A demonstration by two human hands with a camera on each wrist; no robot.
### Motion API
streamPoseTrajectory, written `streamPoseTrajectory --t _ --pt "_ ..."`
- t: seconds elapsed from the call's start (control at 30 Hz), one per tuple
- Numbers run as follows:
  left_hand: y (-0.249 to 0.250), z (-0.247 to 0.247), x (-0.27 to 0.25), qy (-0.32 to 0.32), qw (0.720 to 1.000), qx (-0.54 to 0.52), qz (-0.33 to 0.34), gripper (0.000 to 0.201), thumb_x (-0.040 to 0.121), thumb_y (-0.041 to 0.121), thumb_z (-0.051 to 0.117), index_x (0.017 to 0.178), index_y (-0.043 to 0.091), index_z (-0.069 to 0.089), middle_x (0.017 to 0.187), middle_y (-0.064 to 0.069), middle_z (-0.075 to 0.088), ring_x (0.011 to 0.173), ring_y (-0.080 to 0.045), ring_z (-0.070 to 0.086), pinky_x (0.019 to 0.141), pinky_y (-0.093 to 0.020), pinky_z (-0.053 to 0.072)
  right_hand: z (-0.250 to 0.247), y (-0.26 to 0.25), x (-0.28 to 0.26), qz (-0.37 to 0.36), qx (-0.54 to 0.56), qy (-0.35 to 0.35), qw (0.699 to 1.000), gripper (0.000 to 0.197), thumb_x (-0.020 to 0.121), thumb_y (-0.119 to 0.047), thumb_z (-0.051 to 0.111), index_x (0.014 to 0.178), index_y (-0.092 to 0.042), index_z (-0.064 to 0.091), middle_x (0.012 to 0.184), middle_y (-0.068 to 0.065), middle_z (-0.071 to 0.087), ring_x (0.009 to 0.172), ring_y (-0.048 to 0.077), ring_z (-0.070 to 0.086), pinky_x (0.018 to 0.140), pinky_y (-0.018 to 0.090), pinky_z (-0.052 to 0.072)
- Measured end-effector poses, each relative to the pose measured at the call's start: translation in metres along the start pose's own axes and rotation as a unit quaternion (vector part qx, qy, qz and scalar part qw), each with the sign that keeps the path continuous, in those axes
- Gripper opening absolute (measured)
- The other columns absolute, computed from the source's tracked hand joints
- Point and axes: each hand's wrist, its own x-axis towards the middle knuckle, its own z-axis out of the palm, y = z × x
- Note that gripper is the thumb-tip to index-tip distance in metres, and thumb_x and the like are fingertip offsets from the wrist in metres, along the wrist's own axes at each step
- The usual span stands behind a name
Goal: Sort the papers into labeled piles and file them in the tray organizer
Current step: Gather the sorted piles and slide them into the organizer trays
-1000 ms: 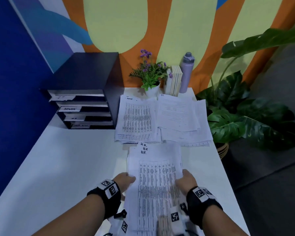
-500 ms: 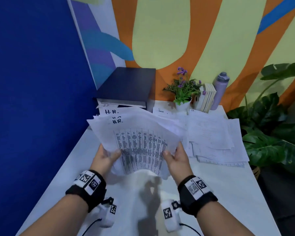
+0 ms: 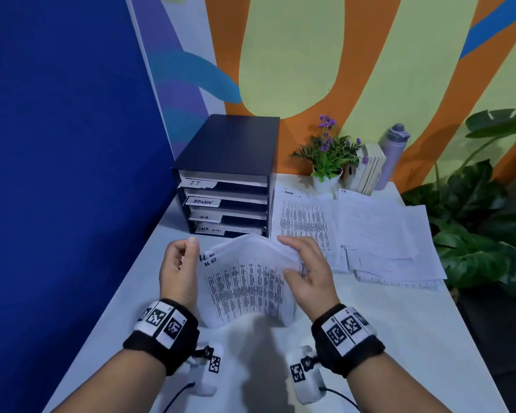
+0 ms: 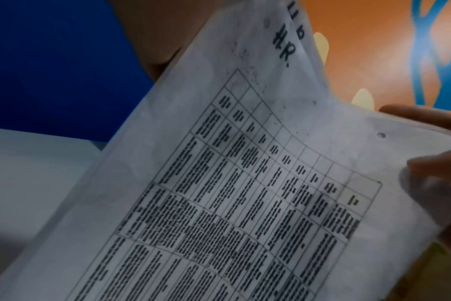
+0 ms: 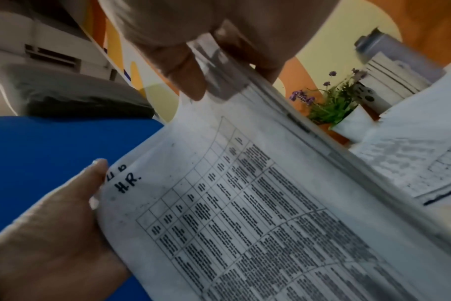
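I hold the H.R. stack point(image 3: 245, 281) at lower centre, left hand point(image 3: 178, 272) and right hand point(image 3: 307, 272) fingers pinching its edges; next, I judge, it slides into the tray organizer's point(image 3: 230, 162) H.R. slot point(image 3: 230, 217).

The H.R. stack point(image 3: 245, 281), flat on the table point(image 3: 385, 338) a second ago, now stands bowed between both hands; the left hand point(image 3: 178, 271) grips its left edge; the right hand point(image 3: 306, 271) now curls over its top right corner.
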Motion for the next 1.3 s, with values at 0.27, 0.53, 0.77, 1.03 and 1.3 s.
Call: streamPoseTrajectory --t 0.27,0.53,0.77,1.03,1.3 --pt "-0.010 0.001 0.004 0.055 0.998 -0.025 0.009 0.046 0.070 0.076 0.054 0.089 0.034 0.058 0.095 0.002 0.061 0.101 -0.026 0.059 0.098 -0.059 0.044 0.010 0.002 -0.013 0.168 0.237 0.057 0.955 0.078 0.075 0.018 0.053 0.127 -0.039 0.044 0.119 -0.003 0.051 0.085 0.003 0.062 0.071 0.020 0.051" --pt "-0.004 0.017 0.017 0.078 0.997 -0.014 0.017 0.016 0.085 0.045 0.062 0.081 0.031 0.056 0.094 0.005 0.058 0.087 -0.008 0.054 0.080 -0.026 0.042 0.008 0.006 -0.001 -0.020 -0.062 0.020 0.998 0.083 0.083 0.014 0.052 0.144 -0.039 0.034 0.127 -0.005 0.039 0.115 -0.010 0.040 0.078 0.000 0.041" --pt "-0.007 0.007 0.018 0.056 0.997 0.002 0.047 0.012 0.092 0.036 0.054 0.099 0.027 0.057 0.101 0.006 0.061 0.097 -0.013 0.056 0.092 -0.033 0.042 0.004 0.015 0.004 -0.070 -0.081 0.036 0.994 0.056 0.080 0.019 0.046 0.126 -0.010 0.060 0.117 0.001 0.050 0.111 0.005 0.051 0.081 0.015 0.046" --pt "-0.062 -0.024 0.027 -0.115 0.982 0.114 -0.093 0.077 0.063 -0.002 0.075 0.125 0.025 0.039 0.121 -0.005 0.062 0.114 -0.025 0.059 0.100 -0.050 0.045 0.017 0.015 0.004 0.154 0.179 0.064 0.970 0.075 0.073 0.004 0.053 0.130 -0.039 0.033 0.117 0.002 0.049 0.086 -0.004 0.059 0.074 0.020 0.050" --pt "-0.043 -0.006 0.026 -0.052 0.991 0.030 -0.118 0.053 0.077 -0.022 0.044 0.120 0.007 0.054 0.102 -0.013 0.064 0.087 -0.021 0.060 0.070 -0.029 0.044 0.018 0.020 0.007 0.117 0.127 0.101 0.980 0.087 0.078 0.023 0.049 0.133 -0.043 0.036 0.121 -0.004 0.048 0.071 -0.007 0.056 0.063 0.023 0.049"
